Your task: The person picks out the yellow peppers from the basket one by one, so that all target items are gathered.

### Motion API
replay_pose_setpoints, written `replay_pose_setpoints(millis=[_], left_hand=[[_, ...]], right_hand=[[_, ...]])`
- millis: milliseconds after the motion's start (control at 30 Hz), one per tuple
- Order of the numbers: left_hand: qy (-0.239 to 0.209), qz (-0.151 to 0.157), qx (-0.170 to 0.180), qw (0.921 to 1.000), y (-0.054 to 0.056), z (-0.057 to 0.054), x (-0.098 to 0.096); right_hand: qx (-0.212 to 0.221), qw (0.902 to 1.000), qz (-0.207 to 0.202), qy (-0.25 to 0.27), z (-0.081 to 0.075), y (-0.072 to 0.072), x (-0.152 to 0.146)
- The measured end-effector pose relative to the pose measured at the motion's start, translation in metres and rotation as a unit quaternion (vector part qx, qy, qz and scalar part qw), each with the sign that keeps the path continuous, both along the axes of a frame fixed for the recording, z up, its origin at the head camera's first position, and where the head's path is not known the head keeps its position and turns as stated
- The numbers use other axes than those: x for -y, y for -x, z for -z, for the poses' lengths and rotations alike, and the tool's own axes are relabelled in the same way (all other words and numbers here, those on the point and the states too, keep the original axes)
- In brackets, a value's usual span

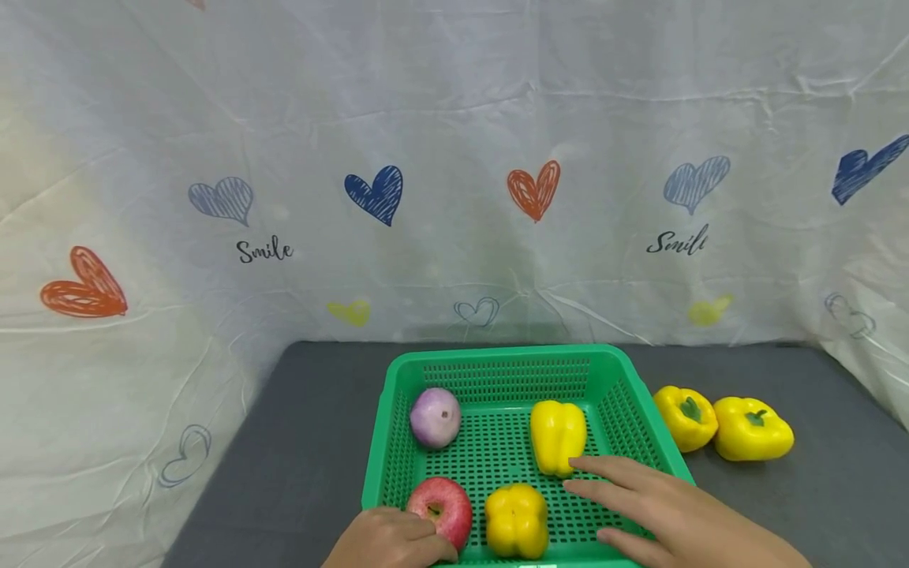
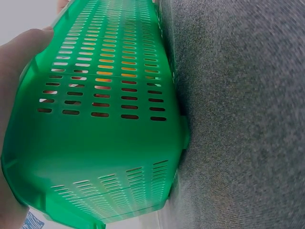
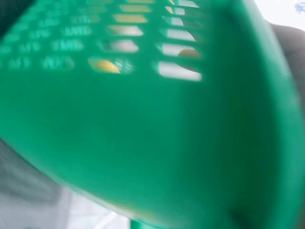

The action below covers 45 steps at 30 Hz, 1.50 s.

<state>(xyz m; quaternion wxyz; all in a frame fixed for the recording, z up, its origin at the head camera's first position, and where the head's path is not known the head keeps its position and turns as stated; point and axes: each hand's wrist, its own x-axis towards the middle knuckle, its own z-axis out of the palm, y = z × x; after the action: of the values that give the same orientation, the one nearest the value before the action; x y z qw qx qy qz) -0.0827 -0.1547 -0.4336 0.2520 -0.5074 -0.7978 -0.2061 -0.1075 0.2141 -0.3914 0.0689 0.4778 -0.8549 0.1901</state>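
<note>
A green plastic basket [image 1: 507, 356] holds a red apple [image 1: 439, 505], a pale purple onion [image 1: 435, 418], a yellow bell pepper [image 1: 558, 436] and a nearer yellow bell pepper [image 1: 516, 521]. Over the basket's near left side reaches my left hand [image 1: 390, 540], its fingers curled around the near side of the apple. In the left wrist view its thumb [image 2: 31, 45] shows by the basket rim. My right hand [image 1: 653, 513] spreads its fingers above the basket's right part, holding nothing. One fingertip overlaps the lower end of the farther pepper.
Outside the basket on the right, a yellow bell pepper [image 1: 685, 418] and another yellow bell pepper [image 1: 753, 428] lie side by side on the dark grey table [image 1: 305, 442]. A white sheet [image 1: 440, 95] printed with hearts hangs behind and to the left.
</note>
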Motion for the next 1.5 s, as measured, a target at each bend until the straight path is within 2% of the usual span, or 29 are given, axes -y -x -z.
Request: replay_pose_setpoints(millis=[300,467,567,700,800,900,1000,1067,1233,1367,1500], left_hand=[[0.0,0.003,0.005,1.0,0.001,-0.001,0.0],[-0.001,0.002,0.007,1.0,0.0,-0.002,-0.001],[-0.002,0.001,0.008,1.0,0.0,-0.002,-0.001],[0.0,-0.001,0.001,1.0,0.0,-0.002,-0.001],[0.004,-0.002,-0.007,1.0,0.001,-0.003,0.0],[0.006,-0.002,-0.011,0.9999,0.001,-0.002,0.0],[0.004,-0.001,-0.011,0.9999,0.001,-0.002,0.0],[0.003,-0.001,-0.011,0.9999,0.001,-0.001,0.001],[-0.001,0.0,-0.009,1.0,0.001,-0.001,0.001],[-0.001,0.001,-0.01,0.9999,0.001,0.0,0.002],[0.002,-0.001,-0.013,0.9999,0.0,0.0,0.001]], right_hand=[[0.102,0.9946,-0.015,-0.003,0.0,0.004,0.025],[0.178,0.9833,-0.034,-0.012,0.001,0.003,0.041],[0.207,0.9775,-0.028,-0.028,0.002,0.002,0.045],[0.223,0.9743,-0.023,-0.025,0.0,0.002,0.046],[0.194,0.9804,-0.032,-0.009,-0.001,0.004,0.045],[0.127,0.991,-0.039,0.017,-0.001,0.007,0.046],[0.071,0.9962,-0.037,0.036,0.001,0.011,0.047],[0.069,0.9965,-0.028,0.039,0.002,0.012,0.047],[0.097,0.9949,-0.018,0.023,0.002,0.014,0.044],[0.087,0.9959,-0.022,0.011,0.002,0.017,0.036],[0.082,0.9962,-0.016,0.023,0.003,0.018,0.032]])
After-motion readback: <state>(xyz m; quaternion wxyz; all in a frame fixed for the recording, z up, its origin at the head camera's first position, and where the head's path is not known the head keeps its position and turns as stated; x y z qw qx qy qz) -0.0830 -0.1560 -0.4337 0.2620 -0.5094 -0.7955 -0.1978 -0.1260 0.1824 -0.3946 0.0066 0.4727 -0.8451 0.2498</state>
